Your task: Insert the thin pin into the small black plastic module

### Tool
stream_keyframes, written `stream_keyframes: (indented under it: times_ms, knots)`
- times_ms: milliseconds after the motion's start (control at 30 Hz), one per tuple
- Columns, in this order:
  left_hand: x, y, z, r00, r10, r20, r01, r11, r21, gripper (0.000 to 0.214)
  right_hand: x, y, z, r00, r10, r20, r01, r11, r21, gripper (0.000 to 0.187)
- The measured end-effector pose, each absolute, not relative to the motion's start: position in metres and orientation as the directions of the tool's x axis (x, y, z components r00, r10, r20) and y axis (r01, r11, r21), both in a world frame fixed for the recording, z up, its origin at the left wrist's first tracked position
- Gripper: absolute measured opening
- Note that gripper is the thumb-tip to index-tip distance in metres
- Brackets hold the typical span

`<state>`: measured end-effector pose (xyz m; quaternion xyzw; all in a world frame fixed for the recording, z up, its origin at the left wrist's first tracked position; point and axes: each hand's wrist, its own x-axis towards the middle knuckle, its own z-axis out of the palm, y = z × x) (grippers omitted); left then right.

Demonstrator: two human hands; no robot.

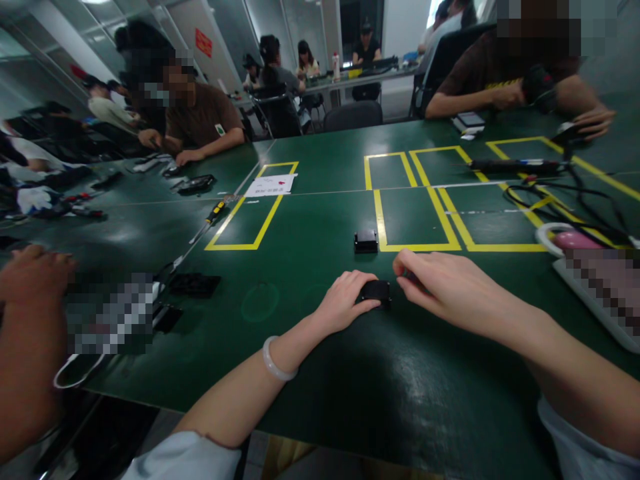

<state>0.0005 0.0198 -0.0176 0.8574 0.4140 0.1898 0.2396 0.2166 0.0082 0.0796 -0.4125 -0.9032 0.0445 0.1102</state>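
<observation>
My left hand [345, 301], with a pale bangle on its wrist, rests on the green table [320, 373], its fingers curled round the left side of a small black block [376, 291]. My right hand [445, 283] lies just right of that block, fingers bent and pinched at its right end; what is under the fingertips is hidden. A second small black block [366, 241] sits alone a little farther away, beside a yellow taped rectangle [415, 220].
A screwdriver [210, 220] and a white paper [271, 185] lie at the left taped box. Black parts [194, 285] sit left. Cables [560, 200] and a white tray [595, 300] are right. Other people sit around the table; another person's hand [30, 280] is at far left.
</observation>
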Motion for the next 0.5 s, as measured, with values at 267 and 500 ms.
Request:
stream_keyframes:
  times_ms: [267,500]
  knots:
    - [0.0004,0.0201,-0.0193,0.590,0.796,0.136,0.616,-0.553,0.561,0.036,0.2147,0.0092,0.0777,-0.615,0.778,0.131,0.771,0.628,-0.108,0.016]
    - [0.0003,0.0203,-0.0206,0.587,0.798,0.136,0.619,-0.551,0.560,0.036,0.2140,0.0078,0.0788,-0.620,0.763,0.180,0.750,0.644,-0.147,0.017]
